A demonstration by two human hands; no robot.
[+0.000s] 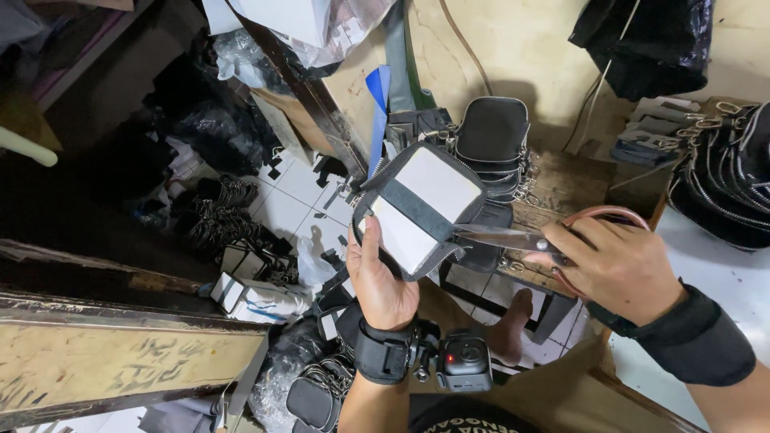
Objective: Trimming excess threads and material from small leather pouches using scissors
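My left hand grips the open zip pouch from below, long axis tilted up-right, while my right hand, fingers closed, points scissors leftward against its edge.

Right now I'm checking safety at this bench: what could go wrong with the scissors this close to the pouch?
1. The scissors in the right hand point their blades at the edge of the pouch, close to the left hand; a slip might nick the fingers.
2. The blades lie beside the pouch's zipper edge and could cut it or the fabric.
3. A bare foot sits below; dropped scissors could hit it.
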